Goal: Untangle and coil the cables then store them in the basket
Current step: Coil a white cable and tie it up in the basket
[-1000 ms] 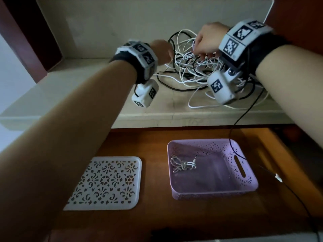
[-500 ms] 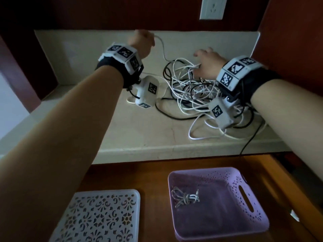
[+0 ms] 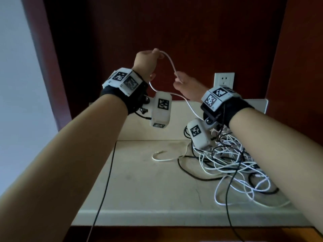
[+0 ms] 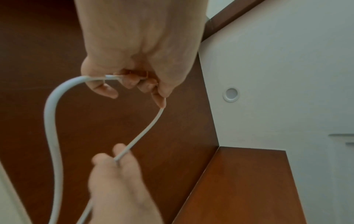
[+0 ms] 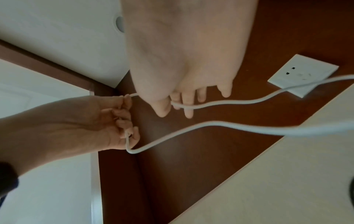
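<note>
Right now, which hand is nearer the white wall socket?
Right. The right hand is just left of the white wall socket; the left hand is raised farther left.

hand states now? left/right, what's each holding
Left hand: closed, gripping the thin white cable.
Right hand: thumb and finger pinching the same cable, other fingers loose.

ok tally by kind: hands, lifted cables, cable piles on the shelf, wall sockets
hands: 2, left hand and right hand
lifted white cable, pinched by both hands: 1
tangled cable pile: 1
wall socket: 1
total: 5
</note>
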The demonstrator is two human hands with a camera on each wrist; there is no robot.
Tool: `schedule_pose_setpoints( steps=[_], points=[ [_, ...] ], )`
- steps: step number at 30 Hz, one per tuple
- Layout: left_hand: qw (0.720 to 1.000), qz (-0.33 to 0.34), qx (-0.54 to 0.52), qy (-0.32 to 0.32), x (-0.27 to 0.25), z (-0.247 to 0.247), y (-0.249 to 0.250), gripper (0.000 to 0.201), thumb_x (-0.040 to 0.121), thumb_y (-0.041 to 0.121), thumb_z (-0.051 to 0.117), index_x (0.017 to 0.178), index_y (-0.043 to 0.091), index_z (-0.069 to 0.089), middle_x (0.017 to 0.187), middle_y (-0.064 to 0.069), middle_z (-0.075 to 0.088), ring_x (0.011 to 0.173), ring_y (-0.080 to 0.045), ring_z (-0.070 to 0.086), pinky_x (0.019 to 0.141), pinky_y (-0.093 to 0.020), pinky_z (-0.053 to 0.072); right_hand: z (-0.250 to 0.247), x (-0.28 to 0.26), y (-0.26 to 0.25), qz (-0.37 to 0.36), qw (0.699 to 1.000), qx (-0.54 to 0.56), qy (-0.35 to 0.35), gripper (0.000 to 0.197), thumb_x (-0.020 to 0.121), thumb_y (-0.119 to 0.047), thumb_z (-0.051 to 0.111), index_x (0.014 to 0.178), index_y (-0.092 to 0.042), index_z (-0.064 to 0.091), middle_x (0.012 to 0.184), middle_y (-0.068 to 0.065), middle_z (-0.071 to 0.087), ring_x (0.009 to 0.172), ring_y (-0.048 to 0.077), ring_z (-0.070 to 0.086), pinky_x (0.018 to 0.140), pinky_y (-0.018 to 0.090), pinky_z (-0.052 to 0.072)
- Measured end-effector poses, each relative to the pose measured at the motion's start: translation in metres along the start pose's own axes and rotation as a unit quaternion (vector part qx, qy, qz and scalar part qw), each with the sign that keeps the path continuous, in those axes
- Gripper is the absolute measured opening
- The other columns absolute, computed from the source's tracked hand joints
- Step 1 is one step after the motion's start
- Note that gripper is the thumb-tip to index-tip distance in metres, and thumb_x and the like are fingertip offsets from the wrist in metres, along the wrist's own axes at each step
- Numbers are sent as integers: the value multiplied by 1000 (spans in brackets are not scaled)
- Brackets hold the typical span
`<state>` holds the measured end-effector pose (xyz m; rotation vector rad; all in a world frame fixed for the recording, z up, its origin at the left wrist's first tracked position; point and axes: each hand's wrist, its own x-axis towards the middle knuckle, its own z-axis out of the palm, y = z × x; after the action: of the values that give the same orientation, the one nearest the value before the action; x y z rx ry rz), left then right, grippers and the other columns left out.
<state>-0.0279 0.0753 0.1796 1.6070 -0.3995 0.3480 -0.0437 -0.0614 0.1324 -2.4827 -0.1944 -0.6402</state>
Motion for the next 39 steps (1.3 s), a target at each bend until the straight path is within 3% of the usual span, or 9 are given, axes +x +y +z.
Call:
schedule_pose_setpoints(
  steps=[5,8,10,13,17,23,27,33,39],
  points=[
    [993,-44,-105,31,3,-40,12,27,97,22,43,71,19,48,71,1,44,63,-10,45,65,-31,46,13,-6,-16,-73,991,63,-90,20,98,-13,38,107,-12,56,76,-1,58,79,13,58,68,10,40],
    [973,-66,-213,65,7,-65,13,25,100,21,36,81,15,52,84,1,54,73,-12,55,86,-36,46,22,-5,-7,-87,988,66,-106,19,94,-3,37,100,-13,53,65,0,53,62,10,52,68,19,42],
    [956,-74,-268,96,11,-82,12,31,102,17,33,117,5,57,122,-6,59,108,-21,59,96,-40,42,22,-5,-3,-84,989,56,-103,19,98,-5,33,95,-12,52,63,-2,45,57,10,43,58,16,38],
    [943,-91,-309,82,2,-99,12,41,103,17,29,142,7,34,148,-7,38,124,-27,49,83,-36,44,13,0,-9,-82,994,-16,-76,26,101,-14,31,81,-17,49,66,-4,42,59,9,40,58,21,33],
    [888,-72,-453,34,-1,-117,26,33,104,28,23,111,6,47,114,-2,62,111,-32,57,88,-47,42,-5,14,-42,-128,991,37,30,30,100,-13,32,77,-21,48,63,-2,46,58,11,47,65,26,40],
    [850,-47,-521,63,2,-158,45,37,98,15,28,65,7,44,49,-3,51,45,-13,49,70,-29,46,-19,4,-66,-197,974,-13,-112,16,93,-5,46,96,-18,56,69,-5,52,59,0,49,61,11,40],
    [895,-6,-436,92,-2,-156,54,39,102,25,26,66,14,36,58,4,45,54,-8,37,55,-21,36,-23,10,-79,-190,981,-7,-50,24,91,-3,42,80,-24,49,71,-3,57,66,11,57,73,28,46],
    [835,-4,-544,82,-19,-149,50,32,102,12,33,70,12,35,38,4,34,28,-5,28,33,-14,24,-4,-22,-71,-185,952,145,-196,30,92,10,37,88,-16,52,62,0,48,51,8,49,56,21,47],
    [887,-99,-403,-202,-70,-120,44,39,101,38,26,68,18,36,54,12,18,41,0,9,27,-20,23,15,-44,-30,-130,941,28,-311,24,98,-13,44,77,-14,56,62,-1,50,51,7,49,55,19,43]
  ],
)
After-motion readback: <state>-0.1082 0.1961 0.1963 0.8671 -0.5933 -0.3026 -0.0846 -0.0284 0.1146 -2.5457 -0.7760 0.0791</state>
